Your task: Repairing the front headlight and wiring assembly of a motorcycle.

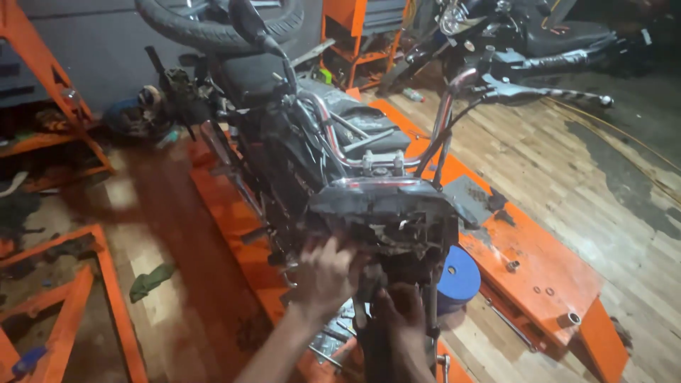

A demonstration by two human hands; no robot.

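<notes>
A stripped motorcycle (pixel 298 135) stands on an orange lift platform (pixel 525 248), its front end toward me. Its chrome handlebar (pixel 447 106) rises above a dark, worn headlight housing (pixel 383 213). My left hand (pixel 328 273) reaches up under the lower left edge of that housing, fingers curled against it. My right hand (pixel 401 319), dark and greasy, is lower, at the fork area just beneath the housing; what it grips is hidden in shadow.
A blue round object (pixel 460 275) sits beside the fork on the platform. Small nuts and a socket (pixel 573 319) lie on the orange ramp. Orange stands (pixel 71 305) are at left, with a green rag (pixel 150 281) on the wooden floor. Another motorcycle (pixel 525 42) is parked behind.
</notes>
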